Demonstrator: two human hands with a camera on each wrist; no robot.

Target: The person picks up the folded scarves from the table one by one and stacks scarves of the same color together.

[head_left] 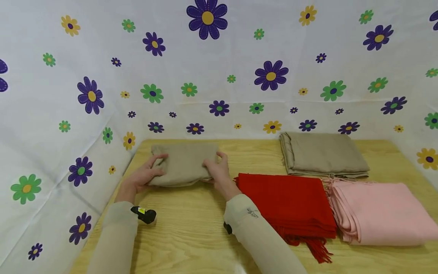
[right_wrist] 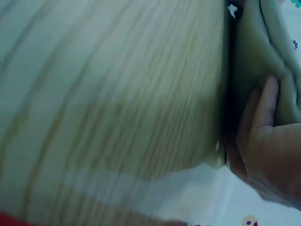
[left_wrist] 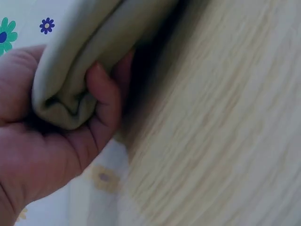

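Left hand grips the folded beige scarf at nine o'clock; right hand pinches its three o'clock edge on the bench.

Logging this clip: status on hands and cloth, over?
Left hand grips folded beige cloth at its left end. Right hand holds its right end. Cloth flat on table. Red scarf lies close right.

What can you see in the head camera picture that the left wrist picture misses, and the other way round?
Only the head view shows the right hand, the folded red fringed scarf, the folded pink cloth and a second folded beige cloth. Only the left wrist view shows fingers curled under the cloth's rolled edge. Both show the left hand gripping the small folded beige cloth on the pale wooden table, with the flowered backdrop behind.
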